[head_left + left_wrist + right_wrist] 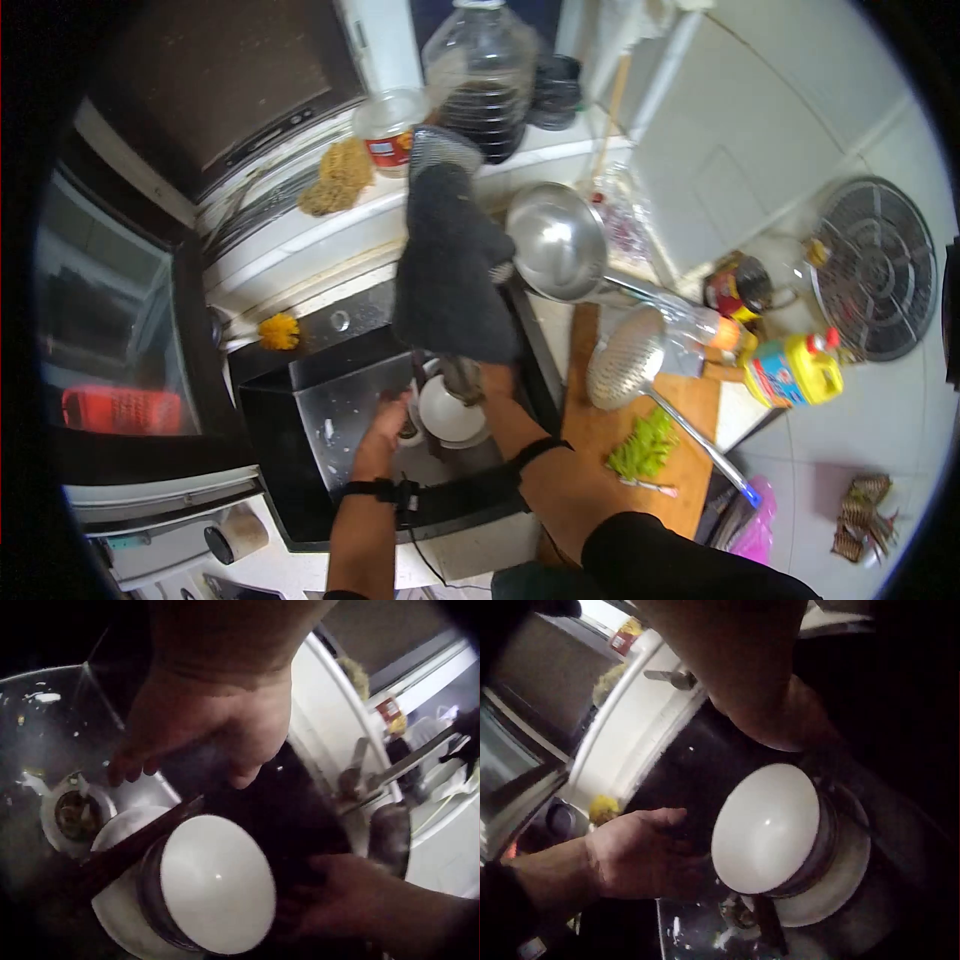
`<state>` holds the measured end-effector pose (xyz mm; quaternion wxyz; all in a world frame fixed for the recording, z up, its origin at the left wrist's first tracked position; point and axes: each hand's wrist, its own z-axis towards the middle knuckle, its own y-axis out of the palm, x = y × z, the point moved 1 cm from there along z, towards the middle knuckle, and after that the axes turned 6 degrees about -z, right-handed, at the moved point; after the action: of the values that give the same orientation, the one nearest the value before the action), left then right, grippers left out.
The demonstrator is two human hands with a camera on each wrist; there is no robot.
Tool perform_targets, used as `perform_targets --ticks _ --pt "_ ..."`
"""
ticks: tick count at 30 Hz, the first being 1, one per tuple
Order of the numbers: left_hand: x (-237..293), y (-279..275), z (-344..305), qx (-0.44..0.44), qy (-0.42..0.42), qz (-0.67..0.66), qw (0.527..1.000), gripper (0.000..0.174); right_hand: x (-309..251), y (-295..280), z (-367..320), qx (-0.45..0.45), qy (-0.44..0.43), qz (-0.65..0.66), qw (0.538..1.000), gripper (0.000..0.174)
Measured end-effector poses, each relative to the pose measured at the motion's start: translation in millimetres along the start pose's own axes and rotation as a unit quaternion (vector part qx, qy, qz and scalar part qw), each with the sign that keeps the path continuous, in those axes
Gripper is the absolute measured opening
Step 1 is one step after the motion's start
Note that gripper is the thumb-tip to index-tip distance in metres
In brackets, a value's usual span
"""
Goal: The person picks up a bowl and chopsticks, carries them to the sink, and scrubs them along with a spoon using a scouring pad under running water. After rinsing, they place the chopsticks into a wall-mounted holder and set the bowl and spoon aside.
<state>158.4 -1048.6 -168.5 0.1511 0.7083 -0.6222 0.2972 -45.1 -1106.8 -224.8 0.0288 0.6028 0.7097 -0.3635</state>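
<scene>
A dark grey cloth-like piece hangs over the sink in the head view, covering part of my right hand. Beneath it, a white bowl with a dark outside sits tilted on a wider white dish. My left hand is over the sink, left of the bowl, fingers loose and apart from it. A brown stick-like piece lies across the dish beside the bowl. My right hand is on the bowl's other side; I cannot tell whether its shadowed fingers hold anything.
A metal ladle and a skimmer lie right of the sink, by a cutting board with chopped greens. A large plastic jug and a jar stand on the sill. A drain shows in the sink.
</scene>
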Motion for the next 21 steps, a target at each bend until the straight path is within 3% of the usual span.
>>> perform_targets --ticks 2,3,4,6,8,9,10,12,15,17,19,21 --pt "36.2 5.1 -55.9 0.004 0.029 0.016 0.999 0.062 -30.8 -17.1 -37.0 0.066 -0.047 0.017 0.997 0.04" --pt "50.1 3.5 -79.9 0.011 0.045 0.022 0.999 0.061 -37.5 -24.1 -44.1 0.011 -0.167 -0.153 0.974 0.04" --pt "61.2 1.6 -104.7 -0.007 0.079 0.002 0.997 0.059 -45.2 -32.6 -54.3 -0.007 -0.3 -0.294 0.908 0.039" --pt "72.0 0.8 -149.5 -0.042 0.139 -0.044 0.988 0.054 -52.6 -56.2 -74.2 -0.139 -0.406 -0.445 0.785 0.038" --pt "69.8 -9.4 -181.3 -0.104 0.161 -0.106 0.976 0.047 -68.5 -115.1 -137.1 -0.3 -0.257 -0.254 0.883 0.037" --pt "71.6 -11.6 -204.4 -0.127 0.172 -0.114 0.97 0.043 -76.8 -145.2 -169.7 -0.348 -0.165 -0.16 0.909 0.037" --pt "69.8 -14.0 -228.4 -0.15 0.182 -0.142 0.961 0.041 -78.1 -164.7 -178.3 -0.354 -0.204 -0.174 0.896 0.039" --pt "50.5 -25.2 -260.0 -0.2 0.196 -0.191 0.941 0.039 -83.5 -219.5 -228.0 -0.272 -0.223 -0.179 0.919 0.046" --pt "7.6 -39.6 -297.6 -0.239 0.175 -0.217 0.93 0.036 -54.7 -281.9 -271.8 -0.232 -0.318 -0.196 0.898 0.042" --pt "-27.9 -48.3 -310.7 -0.227 0.154 -0.23 0.934 0.034 -14.2 -309.5 -275.6 -0.244 -0.294 -0.281 0.88 0.048" --pt "-62.7 -53.6 -318.2 -0.216 0.124 -0.258 0.933 0.032 43.4 -321.2 -267.0 -0.188 -0.37 -0.324 0.85 0.057" --pt "-95.0 -57.6 -324.9 -0.206 0.082 -0.296 0.929 0.031 109.1 -307.5 -256.3 -0.055 -0.409 -0.297 0.861 0.068"
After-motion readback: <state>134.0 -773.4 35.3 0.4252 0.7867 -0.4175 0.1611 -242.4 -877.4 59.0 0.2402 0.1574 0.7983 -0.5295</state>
